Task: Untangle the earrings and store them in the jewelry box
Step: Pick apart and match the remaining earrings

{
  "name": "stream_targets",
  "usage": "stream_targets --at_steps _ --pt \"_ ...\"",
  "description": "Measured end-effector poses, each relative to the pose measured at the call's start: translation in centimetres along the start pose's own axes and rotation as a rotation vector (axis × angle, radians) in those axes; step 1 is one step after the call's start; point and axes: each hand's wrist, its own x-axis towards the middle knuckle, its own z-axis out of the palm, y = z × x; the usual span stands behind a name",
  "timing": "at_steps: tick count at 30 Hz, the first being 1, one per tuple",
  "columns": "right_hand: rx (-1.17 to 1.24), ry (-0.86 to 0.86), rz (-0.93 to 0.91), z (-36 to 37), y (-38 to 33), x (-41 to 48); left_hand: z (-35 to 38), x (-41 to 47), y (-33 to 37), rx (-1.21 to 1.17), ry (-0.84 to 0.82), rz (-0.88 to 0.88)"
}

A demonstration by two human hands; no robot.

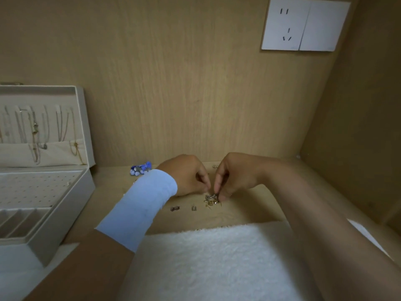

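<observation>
Head view: the left grip (186, 177) and right grip (234, 177) meet fingertip to fingertip over the wooden surface (249, 211). Both are curled tight and pinch the tangled earrings (211, 199), a small gold and silver knot lying directly beneath them. The left pinches its top edge and the right its right side, thumb low against the metal. A pale blue cuff (141, 205) wraps the left wrist.

Just nearer than the left grip lie two loose earrings (175, 208) (193, 208), apart from the knot. Beyond the left wrist lie the blue earrings (140, 168), in a bunch. Far to the left of both grips stands the jewelry box (65, 213), open, its lid (80, 127) upright with necklaces (34, 131) hanging inside. A white fluffy cloth (206, 257) lies nearer than both grips, under the forearms. High above the right grip, a wall socket (284, 25).
</observation>
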Motion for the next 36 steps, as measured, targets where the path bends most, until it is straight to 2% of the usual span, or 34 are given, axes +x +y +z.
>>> stream_targets --at_steps 7,10,15,20,27,36 --pt "-0.008 -0.028 -0.004 1.0 -0.6 0.6 0.2 -0.2 -1.1 -0.116 0.010 0.015" --pt "0.044 0.015 -0.023 0.5 -0.4 0.2 0.1 -0.3 -1.0 -0.226 0.003 0.017" --pt "0.362 0.203 -0.060 -0.4 -0.3 -0.1 -0.6 -0.9 -0.9 -0.450 0.091 0.041" --pt "0.629 0.294 0.024 -0.1 -0.7 0.1 -0.9 -1.3 -1.5 -0.649 0.229 0.030" --pt "0.742 0.343 0.043 0.1 -1.1 0.6 -1.0 -1.1 -2.6 -0.651 0.270 0.034" --pt "0.708 0.193 0.058 0.0 -1.0 0.5 -1.2 -1.3 -3.0 -0.574 0.276 0.089"
